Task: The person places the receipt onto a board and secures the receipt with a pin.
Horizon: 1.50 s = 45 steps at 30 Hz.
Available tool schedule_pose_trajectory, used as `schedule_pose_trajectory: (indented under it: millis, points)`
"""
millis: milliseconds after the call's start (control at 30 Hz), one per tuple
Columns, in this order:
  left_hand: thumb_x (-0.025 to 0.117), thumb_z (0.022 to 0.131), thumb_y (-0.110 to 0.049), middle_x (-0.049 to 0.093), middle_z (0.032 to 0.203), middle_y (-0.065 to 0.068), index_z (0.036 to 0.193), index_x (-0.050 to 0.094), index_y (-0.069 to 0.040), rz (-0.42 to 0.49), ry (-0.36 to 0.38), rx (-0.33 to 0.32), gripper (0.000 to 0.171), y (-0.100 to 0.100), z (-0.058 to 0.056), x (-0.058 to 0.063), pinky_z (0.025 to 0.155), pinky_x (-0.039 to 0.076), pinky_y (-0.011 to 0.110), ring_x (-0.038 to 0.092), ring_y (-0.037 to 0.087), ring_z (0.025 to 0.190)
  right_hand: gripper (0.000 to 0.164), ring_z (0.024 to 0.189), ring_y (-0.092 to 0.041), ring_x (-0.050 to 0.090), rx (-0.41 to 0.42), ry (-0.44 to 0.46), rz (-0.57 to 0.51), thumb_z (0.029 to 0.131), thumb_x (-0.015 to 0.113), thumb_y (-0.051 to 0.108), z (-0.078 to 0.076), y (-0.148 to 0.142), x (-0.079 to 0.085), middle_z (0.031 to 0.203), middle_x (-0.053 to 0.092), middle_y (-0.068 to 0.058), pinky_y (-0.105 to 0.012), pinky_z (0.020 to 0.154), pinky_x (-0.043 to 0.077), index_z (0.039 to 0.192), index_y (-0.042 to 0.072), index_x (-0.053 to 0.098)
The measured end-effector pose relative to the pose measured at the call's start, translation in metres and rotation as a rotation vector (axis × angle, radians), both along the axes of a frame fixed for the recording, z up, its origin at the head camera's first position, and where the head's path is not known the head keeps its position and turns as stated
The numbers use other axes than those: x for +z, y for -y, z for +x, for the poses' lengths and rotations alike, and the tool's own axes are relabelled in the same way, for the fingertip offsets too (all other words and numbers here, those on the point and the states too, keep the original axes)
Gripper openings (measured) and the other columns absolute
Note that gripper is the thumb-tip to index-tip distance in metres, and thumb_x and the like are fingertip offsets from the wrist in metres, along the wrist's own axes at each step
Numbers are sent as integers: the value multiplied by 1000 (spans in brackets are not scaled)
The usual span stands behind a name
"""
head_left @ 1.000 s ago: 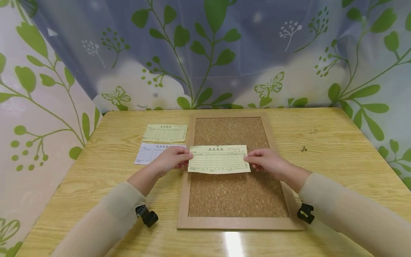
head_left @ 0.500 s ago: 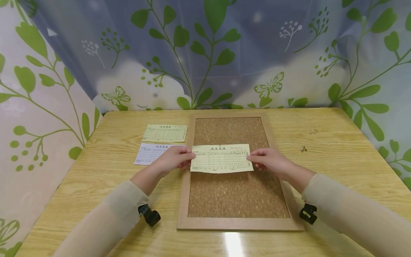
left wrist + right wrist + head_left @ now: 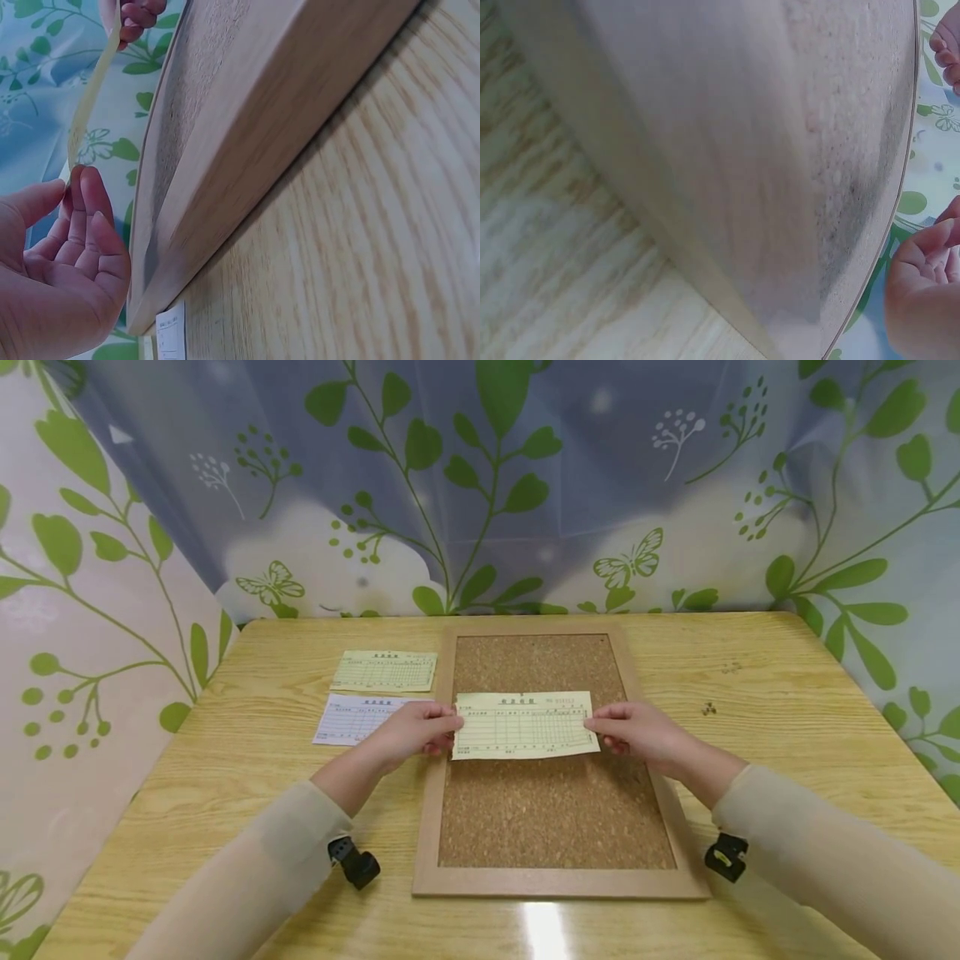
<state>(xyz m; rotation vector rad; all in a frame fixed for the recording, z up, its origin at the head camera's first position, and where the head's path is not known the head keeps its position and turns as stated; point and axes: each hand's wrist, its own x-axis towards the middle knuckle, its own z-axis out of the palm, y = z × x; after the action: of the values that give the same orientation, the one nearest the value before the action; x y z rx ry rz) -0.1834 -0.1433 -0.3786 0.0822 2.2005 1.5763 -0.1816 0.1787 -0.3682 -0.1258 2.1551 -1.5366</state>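
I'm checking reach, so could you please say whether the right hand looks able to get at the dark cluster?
Probably yes: nothing visible blocks the right hand from the dark cluster, though that hand pinches a yellow slip.

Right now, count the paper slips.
3: a held yellow slip, between left hand and right hand; on the table, a second yellow slip and, nearer, a white slip. Others could be hidden underneath.

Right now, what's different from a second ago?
The held yellow slip has shifted a little right and slightly up in the head view, the left fingers and right fingers moving with it. Nothing was newly taken or let go. The board, lilac slip and other yellow slip stayed put.
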Motion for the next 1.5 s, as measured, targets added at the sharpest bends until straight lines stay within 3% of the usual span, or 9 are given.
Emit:
schedule_pose_trajectory:
  millis: [367,633,867,1233,1500]
  points:
    - [55,95,-20,60,86,6,103,62,3,20,13,-26,25,-1,0,-3,67,48,26,59,14,74,28,65,-5,48,4,-23,-26,95,55,15,-2,-7,-4,73,52,3,-23,62,44,109,-9,56]
    - [53,96,-17,57,80,5,97,62,3,18,-20,-45,22,-2,0,-4,63,46,25,54,13,70,31,66,-5,48,-1,-18,-37,94,57,20,-1,-8,-2,75,52,3,-24,62,43,108,-8,57]
    - [52,96,-16,57,79,4,100,62,3,21,-17,-8,22,-2,-1,-5,63,46,25,54,14,70,39,67,-8,49,48,-44,-43,91,62,32,-1,-12,-6,78,53,1,-24,63,44,106,-3,63]
    - [52,96,-16,57,79,5,102,62,2,10,-5,21,21,-2,-3,-6,63,45,26,54,14,70,39,68,-7,49,15,7,27,94,57,22,0,-7,-8,80,53,1,-26,64,44,119,-9,54]
    - [54,96,-20,57,79,3,103,63,0,-49,-14,49,23,-8,-15,-4,62,45,26,52,13,68,37,67,-6,48,-8,-14,30,94,57,19,-7,-8,-10,78,53,0,-24,64,45,116,-11,55]
